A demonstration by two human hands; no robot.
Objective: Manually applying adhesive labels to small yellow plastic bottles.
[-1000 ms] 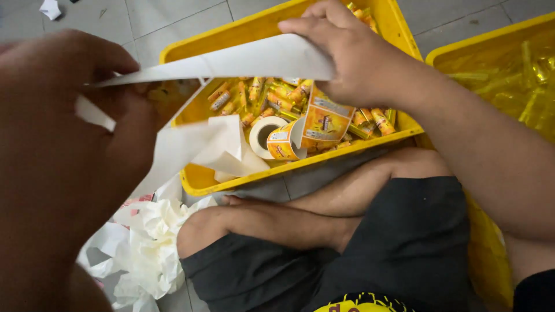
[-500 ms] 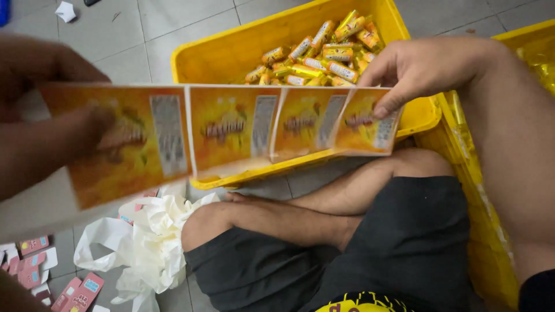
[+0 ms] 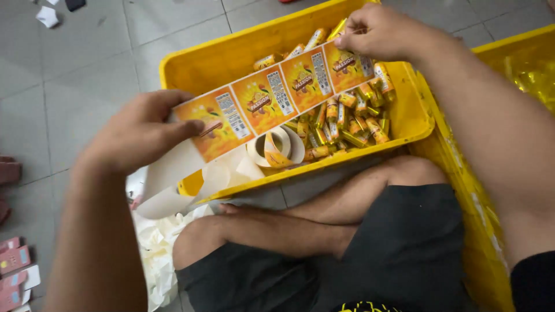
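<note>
Running from lower left to upper right, a strip of orange labels (image 3: pixel 277 98) is held taut above a yellow bin (image 3: pixel 231 58), its long axis slanted upward toward the right and its printed face turned up to the camera. At the left, pink packets (image 3: pixel 14 266) are seen on the grey tiled floor (image 3: pixel 75 69), and crumpled white backing paper (image 3: pixel 156 254) lies beside a bent bare knee. The left hand (image 3: pixel 139 133) is reached in from the lower left with its back upward; the strip's lower end is pinched between thumb and fingers, and bare white backing curls down below it. Under the strip's middle, a label roll (image 3: pixel 276 147) is seen lying in the bin, with small orange tubes (image 3: pixel 347 121) heaped just to its right. At the upper right, the right hand (image 3: pixel 376 32) is angled down from the right, its fingertips pressed together on the strip's far end. A second yellow bin (image 3: pixel 520 63) stands at the right edge.
</note>
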